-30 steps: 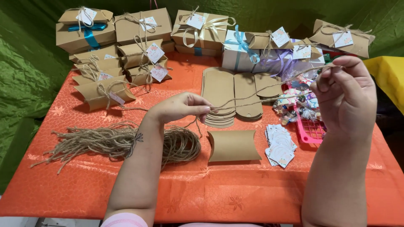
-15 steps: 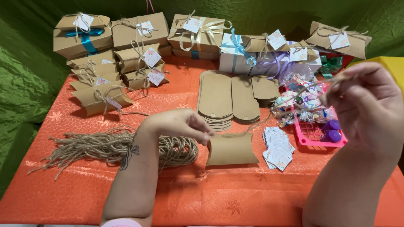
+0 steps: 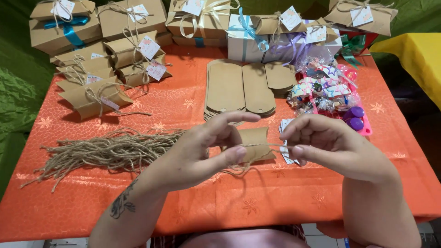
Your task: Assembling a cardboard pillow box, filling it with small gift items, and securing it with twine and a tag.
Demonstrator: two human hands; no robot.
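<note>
My left hand [image 3: 206,149] and my right hand [image 3: 328,144] are raised close together above the orange tablecloth [image 3: 183,103], each pinching one end of a short piece of jute twine [image 3: 262,146] stretched between them. Just behind the twine lies a folded brown pillow box [image 3: 257,138]. A loose heap of cut jute strings [image 3: 105,151] lies to the left of my left hand. A small stack of paper tags [image 3: 285,128] peeks out behind my right hand.
Flat brown box blanks [image 3: 239,87] lie mid-table. Tied kraft boxes [image 3: 96,96] and larger gift boxes [image 3: 131,18] crowd the back. A pink tray [image 3: 363,128] with wrapped candies [image 3: 321,89] and purple caps stands at the right. Green cloth surrounds the table.
Both hands have come together in front of me, from wide apart, with the twine now taut between them. The camera view has dropped closer to the table.
</note>
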